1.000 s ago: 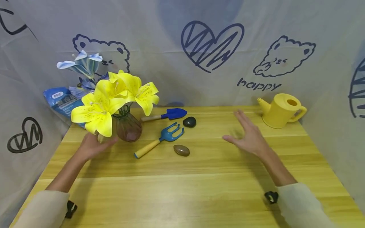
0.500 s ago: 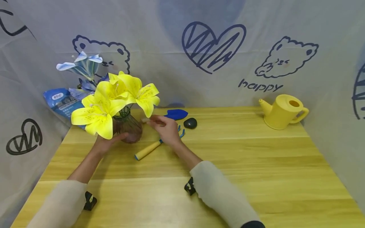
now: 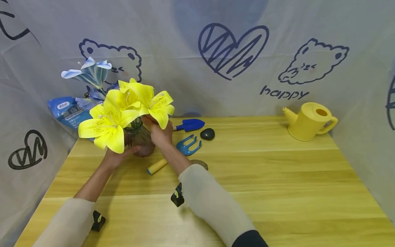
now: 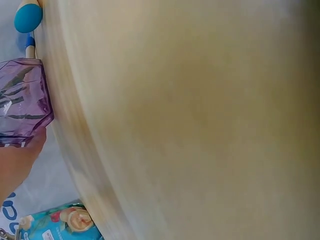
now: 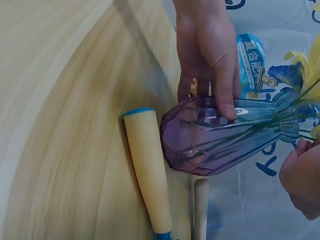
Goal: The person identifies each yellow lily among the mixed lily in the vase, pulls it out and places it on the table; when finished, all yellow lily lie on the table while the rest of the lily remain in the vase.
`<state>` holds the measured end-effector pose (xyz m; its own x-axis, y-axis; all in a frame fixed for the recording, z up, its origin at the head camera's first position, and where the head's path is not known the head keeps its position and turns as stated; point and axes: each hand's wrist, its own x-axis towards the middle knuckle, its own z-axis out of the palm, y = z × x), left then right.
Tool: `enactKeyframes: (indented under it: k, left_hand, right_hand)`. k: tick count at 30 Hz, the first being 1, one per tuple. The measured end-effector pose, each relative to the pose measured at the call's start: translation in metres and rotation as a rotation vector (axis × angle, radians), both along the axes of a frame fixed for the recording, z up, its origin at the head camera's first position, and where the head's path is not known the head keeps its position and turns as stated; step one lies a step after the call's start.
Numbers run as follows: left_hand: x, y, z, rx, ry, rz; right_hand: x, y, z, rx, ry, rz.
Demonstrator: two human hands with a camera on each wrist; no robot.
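Observation:
A purple-to-teal glass vase (image 3: 144, 139) stands at the left, holding yellow lilies (image 3: 112, 128) and a pale blue flower (image 3: 94, 73). My left hand (image 3: 116, 158) grips its lower body; in the right wrist view the left thumb (image 5: 225, 95) lies along the glass, with the other fingers partly behind it. My right hand (image 3: 162, 133) is at the vase's neck, under a lily. The right wrist view shows its fingers (image 5: 302, 175) bent close to the neck and stems, but the frame edge and petals hide what they grasp.
A blue hand fork (image 3: 189, 145), a blue trowel (image 3: 192, 124), a black stone (image 3: 207, 134) and a brown stone (image 3: 200, 163) lie right of the vase. Behind the flowers leans a blue bag (image 3: 69, 111). A yellow watering can (image 3: 308, 121) stands far right.
My right hand has swept left from the right half of the table to the vase's neck. My left hand has moved right and taken hold of the vase. The flowers have barely moved.

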<state>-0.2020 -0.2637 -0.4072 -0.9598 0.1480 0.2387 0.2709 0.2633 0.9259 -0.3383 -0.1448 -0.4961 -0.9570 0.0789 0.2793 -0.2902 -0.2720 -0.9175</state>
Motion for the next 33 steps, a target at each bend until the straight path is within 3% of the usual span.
enactKeyframes:
  k: [5,9,11,12,16,18,19,21,24,27,30,33]
  left_hand:
    - [0.002,-0.001,0.001,-0.019,0.006,-0.015]
    - [0.003,-0.002,0.0,-0.028,-0.017,-0.014]
    - [0.004,-0.002,0.0,-0.035,-0.023,-0.013]
    - [0.004,-0.002,-0.001,-0.047,-0.019,-0.014]
    - [0.004,-0.002,-0.001,-0.041,-0.027,-0.031]
    - [0.004,-0.002,0.0,-0.043,-0.054,-0.014]
    - [0.004,-0.001,0.001,-0.049,-0.074,-0.001]
    - [0.004,-0.001,0.003,-0.081,-0.096,0.037]
    - [0.003,-0.001,0.004,-0.099,-0.111,0.05]
    - [0.003,0.0,0.004,-0.083,-0.101,0.031]
    - [0.002,0.001,0.004,-0.061,-0.078,-0.007]
    - [0.002,0.001,0.005,-0.086,-0.055,-0.031]
  right_hand:
    - [0.005,0.0,0.004,0.07,0.056,-0.046]
    - [0.004,0.002,0.006,-0.042,0.085,-0.002]
    - [0.009,0.005,0.014,-0.154,0.096,0.034]
    - [0.011,0.006,0.018,-0.143,0.093,0.007]
    - [0.065,0.032,0.093,0.039,0.061,-0.125]
    - [0.096,0.049,0.133,0.238,-0.018,-0.19]
    - [0.114,0.059,0.157,0.253,-0.039,-0.182]
    - [0.126,0.071,0.179,0.215,-0.002,-0.162]
    - [0.134,0.089,0.205,0.031,0.127,-0.113]
    - [0.133,0.112,0.218,-0.097,0.283,-0.08]
    - [0.134,0.148,0.22,-0.073,0.309,-0.09]
    - [0.143,0.196,0.215,0.045,0.297,-0.1]
